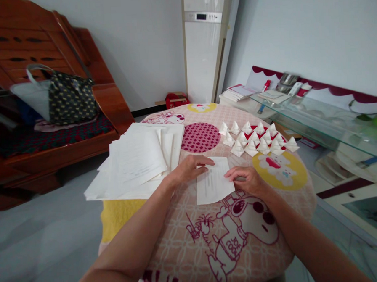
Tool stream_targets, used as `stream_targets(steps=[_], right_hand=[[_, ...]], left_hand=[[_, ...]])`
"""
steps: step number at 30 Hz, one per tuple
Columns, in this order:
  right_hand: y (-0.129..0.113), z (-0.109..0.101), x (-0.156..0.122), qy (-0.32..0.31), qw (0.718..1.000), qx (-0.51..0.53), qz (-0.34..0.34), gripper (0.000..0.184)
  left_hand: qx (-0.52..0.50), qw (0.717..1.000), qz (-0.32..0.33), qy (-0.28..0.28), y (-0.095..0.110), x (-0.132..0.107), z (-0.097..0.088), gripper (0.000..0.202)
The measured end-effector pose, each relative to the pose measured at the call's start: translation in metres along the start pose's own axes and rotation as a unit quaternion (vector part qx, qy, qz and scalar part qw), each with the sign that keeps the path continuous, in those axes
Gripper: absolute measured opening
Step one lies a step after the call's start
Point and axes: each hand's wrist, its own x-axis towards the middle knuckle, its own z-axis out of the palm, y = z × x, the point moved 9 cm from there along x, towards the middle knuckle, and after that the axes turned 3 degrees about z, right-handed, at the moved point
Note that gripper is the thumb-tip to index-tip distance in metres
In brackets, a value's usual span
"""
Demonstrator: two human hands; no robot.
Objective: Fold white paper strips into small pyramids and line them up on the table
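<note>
A small sheet of paper (212,186), with faint lines of print showing, lies on the round table in front of me. My left hand (191,168) rests over its upper left part, index finger stretched out and thumb apart from it. At the right edge of the sheet, my right hand (245,179) has its fingers curled onto the paper. To the left is a messy stack of larger printed sheets (135,158). Several small folded white paper pieces (251,148) with pointed tops stand in rows beyond my right hand.
A patterned pink cloth (181,238) covers the table. On the left, a wooden bench (110,103) holds a dark patterned bag (70,96). A glass-topped cabinet (330,129) with various items runs along the right. A tall white air conditioner (204,51) stands behind.
</note>
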Motion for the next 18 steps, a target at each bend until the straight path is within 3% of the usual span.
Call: stream_targets(steps=[6, 11, 18], right_hand=[[-0.001, 0.001, -0.001, -0.018, 0.998, -0.060, -0.025, 0.012], [-0.001, 0.003, -0.002, -0.038, 0.997, -0.069, -0.026, 0.010], [0.012, -0.010, -0.003, 0.013, 0.992, -0.055, 0.114, 0.011]], left_hand=[[0.088, 0.990, 0.034, -0.107, 0.009, 0.001, 0.031, 0.039], [0.086, 0.990, 0.024, -0.105, 0.003, 0.001, 0.029, 0.038], [-0.002, 0.995, -0.057, -0.079, -0.018, -0.001, 0.017, 0.022]])
